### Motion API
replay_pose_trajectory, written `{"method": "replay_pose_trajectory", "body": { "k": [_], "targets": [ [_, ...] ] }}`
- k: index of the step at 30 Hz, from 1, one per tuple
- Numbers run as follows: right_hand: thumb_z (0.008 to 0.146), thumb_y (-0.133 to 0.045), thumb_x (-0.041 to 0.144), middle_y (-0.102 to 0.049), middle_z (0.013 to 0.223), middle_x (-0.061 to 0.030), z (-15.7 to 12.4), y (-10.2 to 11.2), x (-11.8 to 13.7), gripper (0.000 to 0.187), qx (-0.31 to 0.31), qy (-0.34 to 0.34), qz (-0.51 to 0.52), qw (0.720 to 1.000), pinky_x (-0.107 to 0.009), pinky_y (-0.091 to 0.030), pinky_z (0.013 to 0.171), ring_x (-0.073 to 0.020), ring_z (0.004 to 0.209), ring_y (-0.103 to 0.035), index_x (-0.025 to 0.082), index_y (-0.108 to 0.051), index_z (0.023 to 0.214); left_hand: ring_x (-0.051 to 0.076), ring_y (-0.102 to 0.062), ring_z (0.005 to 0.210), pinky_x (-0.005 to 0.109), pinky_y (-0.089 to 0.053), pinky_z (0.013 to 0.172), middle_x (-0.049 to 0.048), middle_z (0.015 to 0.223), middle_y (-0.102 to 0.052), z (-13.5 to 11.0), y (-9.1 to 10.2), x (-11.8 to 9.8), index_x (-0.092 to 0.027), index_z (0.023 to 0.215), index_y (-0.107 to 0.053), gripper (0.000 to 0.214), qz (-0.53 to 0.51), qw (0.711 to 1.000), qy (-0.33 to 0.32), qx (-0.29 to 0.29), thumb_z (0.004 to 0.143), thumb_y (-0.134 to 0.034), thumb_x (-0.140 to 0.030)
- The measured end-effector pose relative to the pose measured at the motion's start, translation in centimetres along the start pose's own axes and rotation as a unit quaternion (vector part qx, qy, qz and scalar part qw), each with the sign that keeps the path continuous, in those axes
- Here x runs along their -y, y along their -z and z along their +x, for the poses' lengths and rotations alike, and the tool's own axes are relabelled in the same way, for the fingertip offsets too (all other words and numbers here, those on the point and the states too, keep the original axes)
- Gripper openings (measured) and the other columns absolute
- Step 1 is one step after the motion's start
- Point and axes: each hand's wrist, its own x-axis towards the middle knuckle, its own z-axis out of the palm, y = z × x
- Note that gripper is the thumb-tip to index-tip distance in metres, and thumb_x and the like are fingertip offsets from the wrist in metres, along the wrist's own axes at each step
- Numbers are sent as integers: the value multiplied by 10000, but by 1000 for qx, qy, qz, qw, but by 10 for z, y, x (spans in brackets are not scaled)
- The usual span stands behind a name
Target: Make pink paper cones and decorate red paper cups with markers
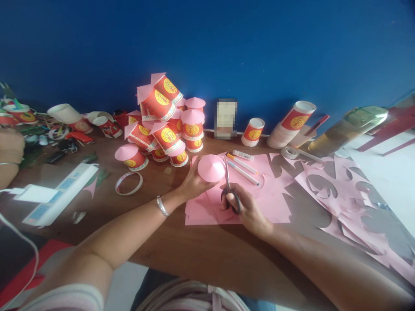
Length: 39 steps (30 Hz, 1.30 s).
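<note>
My left hand [193, 181] is closed on a paper cup topped by a pink paper cone [211, 168], held over the brown table [194, 250]. My right hand [246, 209] grips a pair of scissors [228, 183], fingers through the handles and blades pointing up beside the cone's right edge. Under both hands lie pink paper sheets [207, 211]. A silver bracelet [161, 206] circles my left wrist.
A pile of red-and-yellow cups with pink cone lids [165, 125] stands behind. Two markers [243, 168], a tape ring [129, 183], a power strip [58, 194], stacked cups [292, 125], a bottle [350, 127] and cut-out pink scraps [350, 198] surround. Another person's hand [9, 151] is at far left.
</note>
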Motion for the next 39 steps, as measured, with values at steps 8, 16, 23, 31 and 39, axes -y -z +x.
{"method": "replay_pose_trajectory", "body": {
  "k": [8, 16, 23, 31, 39],
  "targets": [
    [956, -578, 633, -625, 701, 4, 0, 0, 2, 447, 0, -2, -1, 1000, -300, -502, 635, -141, 636, -570, 200, -579, 1070, 291, -622, 1172, 500, -537, 1039, 119, 1237, -561, 0, 0, 0, -222, 1304, -481, 708, 0, 1000, -7, 2, 726, -865, -367],
    [947, -578, 651, -626, 703, 5, -2, 0, 2, 468, -3, -12, -3, 1000, -306, -507, 636, -145, 639, -581, 201, -581, 1074, 296, -606, 1193, 509, -515, 1069, 125, 1240, -550, 0, 0, 0, -205, 1296, -494, 675, 3, 1000, -7, 1, 744, -846, -370],
    [946, -579, 655, -616, 693, 11, -2, 0, 3, 475, -4, -11, -3, 1000, -305, -510, 634, -141, 631, -577, 197, -586, 1073, 294, -609, 1195, 505, -519, 1070, 120, 1233, -572, 0, 0, 2, -212, 1302, -485, 689, -3, 1000, 3, 6, 738, -848, -371],
    [956, -569, 648, -617, 695, 15, -2, 0, 1, 470, -1, -6, 1, 1000, -305, -518, 630, -137, 622, -584, 197, -583, 1086, 274, -625, 1156, 487, -538, 1032, 111, 1215, -580, 0, 0, 0, -215, 1301, -481, 682, 1, 1000, -11, 6, 745, -846, -367],
    [967, -561, 636, -615, 692, 14, -3, 0, 0, 449, -5, -9, -1, 1000, -317, -527, 638, -144, 622, -590, 204, -583, 1088, 278, -624, 1161, 490, -542, 1027, 120, 1225, -578, -1, -1, 2, -214, 1305, -485, 681, 3, 1000, -12, 0, 745, -843, -363]
  ]
}}
